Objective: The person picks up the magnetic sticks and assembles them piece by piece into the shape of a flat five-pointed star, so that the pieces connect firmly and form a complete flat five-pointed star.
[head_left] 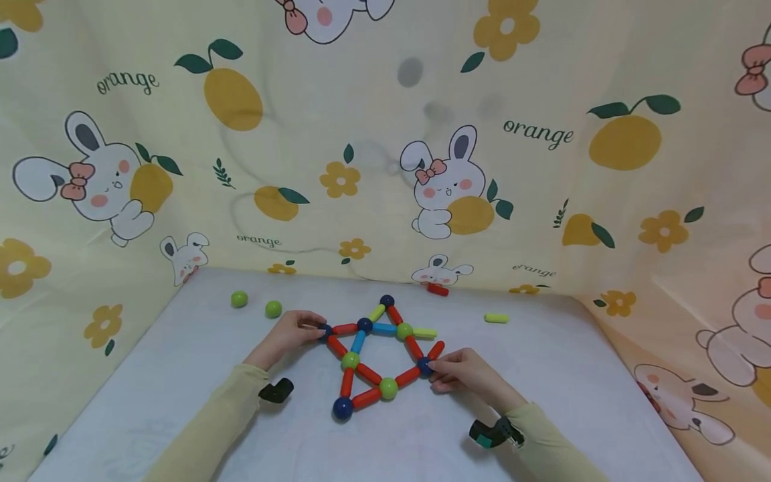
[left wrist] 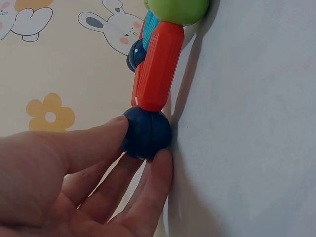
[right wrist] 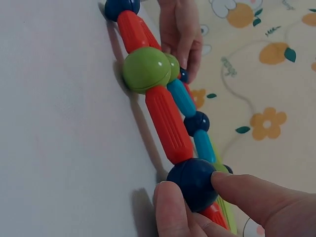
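A flat star-like frame of toy rods and balls lies on the white tabletop, with red rods (head_left: 365, 399), light blue rods (head_left: 383, 329), yellow-green rods (head_left: 425, 333), green balls (head_left: 388, 388) and dark blue balls (head_left: 343, 408). At its left corner my left hand (head_left: 295, 331) pinches a dark blue ball (left wrist: 148, 133) between thumb and fingers. My right hand (head_left: 466, 375) pinches another dark blue ball (right wrist: 195, 182) at the right side. From that right ball a red rod (head_left: 436, 349) sticks out with a free end. One yellow-green rod also points right, free-ended, from a green ball (head_left: 405, 331).
Two loose green balls (head_left: 239, 298) sit at the back left of the white tabletop (head_left: 289, 442). A loose red rod (head_left: 438, 290) lies near the back edge, and a yellow-green rod (head_left: 496, 318) at the back right. A patterned cloth (head_left: 361, 134) encloses the back and sides.
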The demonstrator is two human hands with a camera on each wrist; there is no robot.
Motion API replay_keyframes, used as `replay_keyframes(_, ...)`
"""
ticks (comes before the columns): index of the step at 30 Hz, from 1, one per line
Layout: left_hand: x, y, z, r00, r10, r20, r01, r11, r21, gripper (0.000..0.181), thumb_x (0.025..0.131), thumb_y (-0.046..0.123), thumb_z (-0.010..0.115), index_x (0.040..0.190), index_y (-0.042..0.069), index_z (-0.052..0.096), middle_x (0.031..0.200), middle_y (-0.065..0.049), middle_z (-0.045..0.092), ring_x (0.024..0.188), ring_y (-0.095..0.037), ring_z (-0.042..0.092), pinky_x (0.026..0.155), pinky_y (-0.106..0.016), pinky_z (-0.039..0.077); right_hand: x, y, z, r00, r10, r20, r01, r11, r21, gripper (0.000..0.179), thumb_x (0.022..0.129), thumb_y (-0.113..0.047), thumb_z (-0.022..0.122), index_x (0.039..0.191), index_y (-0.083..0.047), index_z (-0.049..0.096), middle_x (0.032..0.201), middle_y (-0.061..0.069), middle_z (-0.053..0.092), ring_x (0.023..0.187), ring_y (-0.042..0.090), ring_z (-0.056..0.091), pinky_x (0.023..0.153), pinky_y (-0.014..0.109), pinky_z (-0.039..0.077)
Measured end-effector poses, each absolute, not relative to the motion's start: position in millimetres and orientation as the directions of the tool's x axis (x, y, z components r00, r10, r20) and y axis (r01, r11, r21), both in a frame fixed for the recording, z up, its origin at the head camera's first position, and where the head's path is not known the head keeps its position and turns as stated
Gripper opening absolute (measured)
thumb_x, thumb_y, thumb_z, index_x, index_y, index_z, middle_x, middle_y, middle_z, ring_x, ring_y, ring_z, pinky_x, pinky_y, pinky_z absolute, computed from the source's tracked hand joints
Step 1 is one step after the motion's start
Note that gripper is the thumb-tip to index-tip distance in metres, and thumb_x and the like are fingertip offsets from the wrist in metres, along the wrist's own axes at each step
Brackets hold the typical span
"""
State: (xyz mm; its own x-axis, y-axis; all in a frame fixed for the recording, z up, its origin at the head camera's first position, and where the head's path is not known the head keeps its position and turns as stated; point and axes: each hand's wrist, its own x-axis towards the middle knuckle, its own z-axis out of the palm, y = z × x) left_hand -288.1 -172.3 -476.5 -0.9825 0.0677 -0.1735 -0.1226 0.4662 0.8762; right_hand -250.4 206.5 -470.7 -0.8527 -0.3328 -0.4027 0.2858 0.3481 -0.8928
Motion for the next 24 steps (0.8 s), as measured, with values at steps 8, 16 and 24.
replay_keyframes(8,-283,-173,-479,-0.98,0.065,-0.187,-0.137,0.463,0.876,0.026,0.086,0.009,0.071,0.112,0.007,0.068,0.108,-0.008,0.065,0.096,-0.023,0.059,0.085,-0.036,0.052,-252,201,-471,-0.858,-0.323,-0.399,0.288,0.34,-0.895,0.037,0.092,-0.023,0.066,0.112,0.008,0.065,0.088,0.015,0.069,0.073,0.02,0.068,0.073,0.028,0.056)
replay_keyframes(16,-269,-177,-478,-0.972,0.09,-0.217,-0.155,0.448,0.881,0.03,0.084,0.012,0.074,0.112,0.006,0.067,0.103,-0.006,0.066,0.089,-0.02,0.06,0.08,-0.033,0.053,-250,191,-466,-0.884,-0.235,-0.405,0.29,0.403,-0.868,0.04,0.088,-0.027,0.071,0.11,0.005,0.064,0.084,0.014,0.067,0.068,0.021,0.067,0.067,0.029,0.056)
replay_keyframes(24,-245,-174,-482,-0.961,0.152,-0.229,-0.144,0.434,0.889,0.034,0.081,0.016,0.078,0.111,0.006,0.066,0.095,-0.004,0.066,0.083,-0.018,0.061,0.076,-0.032,0.054,-261,195,-464,-0.917,-0.168,-0.362,0.257,0.445,-0.858,0.036,0.089,-0.023,0.069,0.113,0.003,0.062,0.086,0.013,0.065,0.066,0.023,0.066,0.065,0.03,0.056)
